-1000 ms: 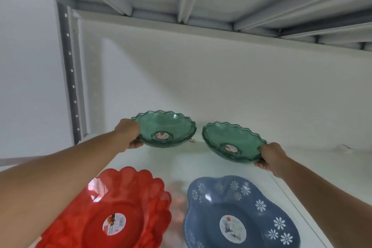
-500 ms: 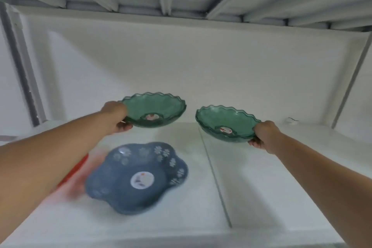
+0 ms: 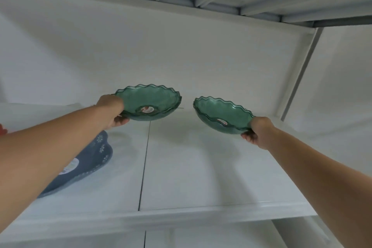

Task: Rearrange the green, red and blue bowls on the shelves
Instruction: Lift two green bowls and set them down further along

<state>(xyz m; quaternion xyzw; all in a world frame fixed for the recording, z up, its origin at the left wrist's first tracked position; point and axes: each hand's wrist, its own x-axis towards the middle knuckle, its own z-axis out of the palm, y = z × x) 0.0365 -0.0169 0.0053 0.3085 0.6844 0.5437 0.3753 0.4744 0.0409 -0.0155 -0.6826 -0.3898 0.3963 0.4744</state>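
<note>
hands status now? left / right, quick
Left hand: closed on the rim of the left green bowl, held above the shelf.
Right hand: closed on the rim of the right green bowl, also held up.

you hold two translucent green bowls [image 3: 148,101] [image 3: 221,113] with wavy rims, each with a red-and-white sticker. the blue bowl [image 3: 94,159] bears white flowers. a red sliver [image 3: 2,129] shows far left. the shelf [image 3: 201,167] is white.
</note>
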